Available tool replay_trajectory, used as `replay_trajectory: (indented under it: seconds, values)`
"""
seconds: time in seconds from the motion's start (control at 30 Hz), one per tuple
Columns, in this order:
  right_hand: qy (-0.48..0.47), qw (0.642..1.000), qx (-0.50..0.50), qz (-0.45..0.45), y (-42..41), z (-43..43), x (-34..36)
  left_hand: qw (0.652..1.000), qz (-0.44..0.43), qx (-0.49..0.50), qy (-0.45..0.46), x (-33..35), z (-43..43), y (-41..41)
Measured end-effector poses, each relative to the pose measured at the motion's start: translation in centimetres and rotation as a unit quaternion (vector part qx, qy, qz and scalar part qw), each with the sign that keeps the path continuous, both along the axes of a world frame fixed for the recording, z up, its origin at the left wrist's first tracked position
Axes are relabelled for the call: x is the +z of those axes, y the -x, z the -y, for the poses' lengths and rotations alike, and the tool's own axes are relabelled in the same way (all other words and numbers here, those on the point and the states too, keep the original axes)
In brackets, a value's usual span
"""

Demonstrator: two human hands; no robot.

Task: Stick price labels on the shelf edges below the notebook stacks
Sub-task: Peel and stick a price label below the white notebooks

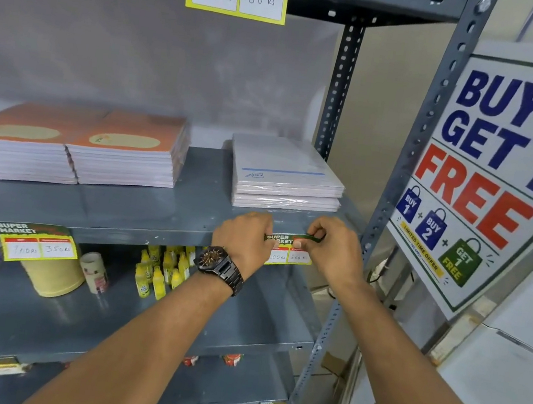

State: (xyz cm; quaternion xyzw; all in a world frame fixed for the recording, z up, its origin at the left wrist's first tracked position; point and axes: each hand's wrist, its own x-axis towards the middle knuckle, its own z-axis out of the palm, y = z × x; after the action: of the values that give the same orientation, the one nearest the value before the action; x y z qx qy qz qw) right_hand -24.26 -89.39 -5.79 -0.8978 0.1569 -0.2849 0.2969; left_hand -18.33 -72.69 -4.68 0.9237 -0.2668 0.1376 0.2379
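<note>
Both hands, left hand [244, 233] and right hand [330, 244], pinch the price label [289, 249] against the shelf edge [138, 236]; uneven pressing could, probably, fix it crooked.

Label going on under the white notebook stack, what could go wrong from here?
1. The price label is held at its top corners by the left hand and right hand; its top strip looks folded at the right, so it may stick creased or skewed on the shelf edge.
2. It sits near the shelf's right end; it might drift off-centre from the white notebook stack.
3. Fingers cover part of the label, so the alignment is hard to judge.
</note>
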Motion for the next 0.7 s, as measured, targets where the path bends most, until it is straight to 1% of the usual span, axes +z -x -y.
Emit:
replay_trajectory:
  seconds: [0.07, 0.13, 0.2, 0.27, 0.33, 0.43, 0.5, 0.7]
  values:
    - [0.043, 0.999, -0.005, 0.019, 0.3, -0.1, -0.1, 1.0, -0.012, 0.01, -0.003, 0.7, -0.3, 0.0]
    - [0.134, 0.989, -0.007, 0.055, 0.9, -0.4, -1.0, 1.0, -0.023, 0.017, -0.005, 1.3, -0.5, -0.1]
    - [0.233, 0.967, 0.021, 0.103, 1.7, -1.1, -2.7, 0.999, -0.037, 0.019, -0.011, 1.6, -0.7, -0.3]
    - [0.284, 0.947, 0.076, 0.129, 2.3, -1.8, -4.9, 0.998, -0.053, 0.015, -0.008, 1.8, -0.9, -0.5]
    - [0.315, 0.938, 0.108, 0.096, 2.4, -2.1, -6.8, 0.998, -0.058, 0.011, -0.003, 1.7, -1.0, -0.7]
    - [0.366, 0.925, 0.099, 0.002, 2.2, -2.2, -8.5, 0.998, -0.056, 0.004, 0.0, 1.6, -1.2, -1.0]
    - [0.388, 0.916, 0.091, -0.042, 2.0, -2.2, -8.9, 0.998, -0.063, -0.004, 0.006, 1.4, -1.4, -1.3]
    - [0.426, 0.897, 0.076, -0.093, 1.7, -2.2, -8.9, 0.998, -0.052, -0.014, 0.011, 0.8, -1.6, -1.5]
